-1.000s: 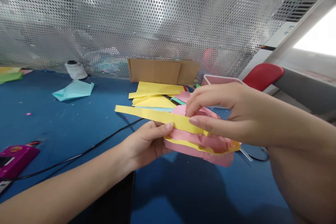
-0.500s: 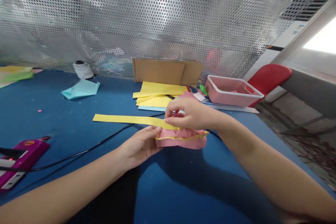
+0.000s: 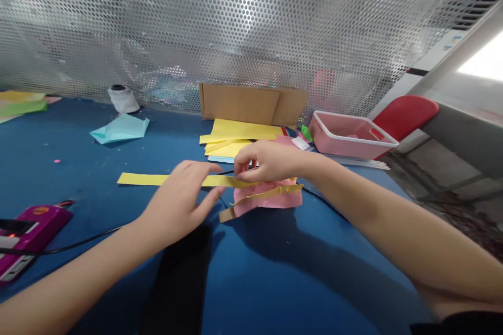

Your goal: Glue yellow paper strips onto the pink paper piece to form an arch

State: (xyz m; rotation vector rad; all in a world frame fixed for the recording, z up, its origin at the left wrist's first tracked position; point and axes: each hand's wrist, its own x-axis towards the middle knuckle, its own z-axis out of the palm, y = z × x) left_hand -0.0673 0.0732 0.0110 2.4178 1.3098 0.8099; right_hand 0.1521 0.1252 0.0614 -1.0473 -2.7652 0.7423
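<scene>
A crumpled pink paper piece (image 3: 271, 199) rests on the blue table (image 3: 275, 272), with a long yellow paper strip (image 3: 141, 179) wound round it and trailing off to the left. My right hand (image 3: 267, 161) pinches the strip on top of the pink piece. Just left of it, my left hand (image 3: 178, 201) hovers over the strip with its fingers stretched out and holds nothing.
Yellow paper sheets (image 3: 236, 136) and a cardboard piece (image 3: 251, 104) lie behind. A pink tray (image 3: 349, 138) sits at the right, a magenta device (image 3: 23, 235) with a black cable (image 3: 90, 238) at the left, a light blue folded paper (image 3: 120, 128) far left. A perforated metal screen (image 3: 236, 26) backs the table.
The pink piece has gone down onto the table. My left hand has let go of it and lifted over the strip, fingers spread. The strip's free end has shifted left.
</scene>
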